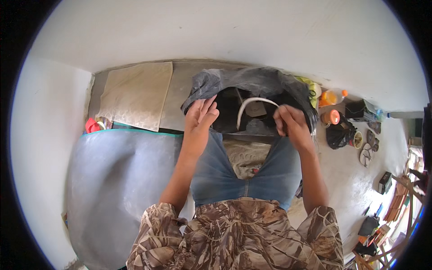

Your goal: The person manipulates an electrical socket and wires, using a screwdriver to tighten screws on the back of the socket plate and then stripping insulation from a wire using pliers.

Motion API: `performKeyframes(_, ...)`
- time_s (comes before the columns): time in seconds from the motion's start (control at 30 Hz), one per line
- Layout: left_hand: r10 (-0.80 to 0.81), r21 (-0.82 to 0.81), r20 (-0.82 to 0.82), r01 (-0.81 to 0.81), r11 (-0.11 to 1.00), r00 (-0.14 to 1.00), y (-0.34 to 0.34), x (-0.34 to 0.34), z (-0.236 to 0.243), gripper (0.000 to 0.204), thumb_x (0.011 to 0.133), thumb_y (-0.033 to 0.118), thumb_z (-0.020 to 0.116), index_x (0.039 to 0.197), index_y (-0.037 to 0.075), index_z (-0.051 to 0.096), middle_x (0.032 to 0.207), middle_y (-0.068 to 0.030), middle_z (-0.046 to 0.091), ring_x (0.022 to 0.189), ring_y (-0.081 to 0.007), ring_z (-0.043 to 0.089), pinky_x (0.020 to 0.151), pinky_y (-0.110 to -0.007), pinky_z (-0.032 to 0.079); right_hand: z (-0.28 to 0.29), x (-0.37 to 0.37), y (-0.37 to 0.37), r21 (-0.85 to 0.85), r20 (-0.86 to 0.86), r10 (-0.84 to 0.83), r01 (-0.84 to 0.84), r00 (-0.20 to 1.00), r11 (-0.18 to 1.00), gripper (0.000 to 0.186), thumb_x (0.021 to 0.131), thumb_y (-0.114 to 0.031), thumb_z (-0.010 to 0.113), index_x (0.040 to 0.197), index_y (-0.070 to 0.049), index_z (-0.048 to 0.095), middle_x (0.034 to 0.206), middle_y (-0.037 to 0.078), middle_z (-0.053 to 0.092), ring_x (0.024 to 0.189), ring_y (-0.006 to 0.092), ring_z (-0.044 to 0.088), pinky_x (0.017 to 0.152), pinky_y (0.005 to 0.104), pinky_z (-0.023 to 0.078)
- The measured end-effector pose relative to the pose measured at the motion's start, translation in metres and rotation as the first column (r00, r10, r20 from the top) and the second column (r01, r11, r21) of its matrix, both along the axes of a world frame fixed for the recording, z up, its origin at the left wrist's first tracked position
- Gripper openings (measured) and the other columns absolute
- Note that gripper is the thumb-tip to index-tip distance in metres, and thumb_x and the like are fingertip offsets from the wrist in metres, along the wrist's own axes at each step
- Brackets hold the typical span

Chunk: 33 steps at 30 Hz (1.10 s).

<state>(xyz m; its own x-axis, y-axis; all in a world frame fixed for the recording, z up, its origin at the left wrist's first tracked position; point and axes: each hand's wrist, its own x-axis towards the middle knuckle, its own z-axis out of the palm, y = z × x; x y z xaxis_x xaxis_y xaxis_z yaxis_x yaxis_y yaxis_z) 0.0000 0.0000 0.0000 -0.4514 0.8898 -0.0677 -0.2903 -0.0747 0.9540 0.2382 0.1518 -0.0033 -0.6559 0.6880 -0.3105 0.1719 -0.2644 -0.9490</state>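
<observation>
A large black plastic bag gapes in front of my knees. Against the left part of its rim rests my left hand, fingers stretched and thumb apart. My right hand is closed at the bag's right side, its fingers curled round one end of a white curved strip. The strip arches over the bag's mouth, its other end dipping into the opening. Deeper in the dark bag a pale flat object shows; I cannot make out its kind.
To the left lie a beige cloth and a large grey sheet with green edging. At the right stand an orange bottle, an orange-lidded jar, a small black bag and sandals. A white wall rises behind.
</observation>
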Motion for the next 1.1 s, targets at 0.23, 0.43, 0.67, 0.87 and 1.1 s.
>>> performKeyframes(0.23,-0.362,-0.425,-0.393,0.183,0.887,0.845,-0.013,0.039,0.038,0.050,0.100,0.031,0.053,0.128,-0.010,0.051,0.123,-0.0205,0.061,0.119,-0.0211,0.054,0.099,-0.030,0.042,0.027,0.072,-0.058,-0.260,-0.222,-0.345,0.286,0.912,0.922,0.032,0.102,-0.033,0.051,0.087,-0.006,0.061,0.062,0.000,0.053,0.051,0.0097,0.050,0.047,0.0225,0.039)
performKeyframes(0.43,-0.446,-0.383,-0.467,0.280,0.880,0.763,-0.021,0.064,0.057,0.048,0.103,0.037,0.048,0.123,-0.004,0.060,0.108,-0.0146,0.071,0.100,-0.0176,0.065,0.087,-0.032,0.051,0.045,0.099,-0.084,-0.305,-0.354,-0.440,0.343,0.826,0.889,0.032,0.102,-0.034,0.051,0.087,-0.007,0.061,0.062,0.000,0.053,0.051,0.0093,0.051,0.046,0.0220,0.039)
performKeyframes(0.67,-0.590,-0.176,-0.185,0.565,0.806,0.786,-0.027,0.095,0.038,0.046,0.104,0.041,0.041,0.115,0.001,0.060,0.090,-0.0064,0.068,0.080,-0.0129,0.064,0.072,-0.028,0.051,0.002,0.097,-0.113,-0.113,-0.307,-0.244,0.220,0.920,0.969,0.033,0.101,-0.035,0.052,0.089,-0.006,0.061,0.065,0.004,0.059,0.055,0.0140,0.055,0.051,0.0288,0.044)
performKeyframes(0.87,-0.651,-0.201,-0.363,0.626,0.753,0.667,-0.005,0.127,0.066,0.035,0.104,0.035,0.045,0.106,0.005,0.062,0.069,0.0068,0.040,0.058,-0.0032,0.036,0.052,-0.022,0.032,0.011,0.118,-0.120,0.002,-0.321,-0.155,0.164,0.934,0.986,0.031,0.102,-0.028,0.052,0.099,0.000,0.064,0.078,0.006,0.065,0.075,0.0138,0.060,0.068,0.0290,0.048)
performKeyframes(1.1,-0.675,-0.251,-0.306,0.627,0.737,0.671,-0.007,0.112,0.110,0.028,0.103,0.028,0.051,0.110,0.005,0.065,0.068,0.0058,0.045,0.058,-0.0023,0.040,0.052,-0.020,0.036,0.053,0.128,-0.104,0.270,-0.206,-0.012,0.069,0.978,0.960,0.030,0.101,-0.024,0.053,0.105,0.003,0.065,0.074,0.005,0.065,0.073,0.0113,0.060,0.070,0.0273,0.048)
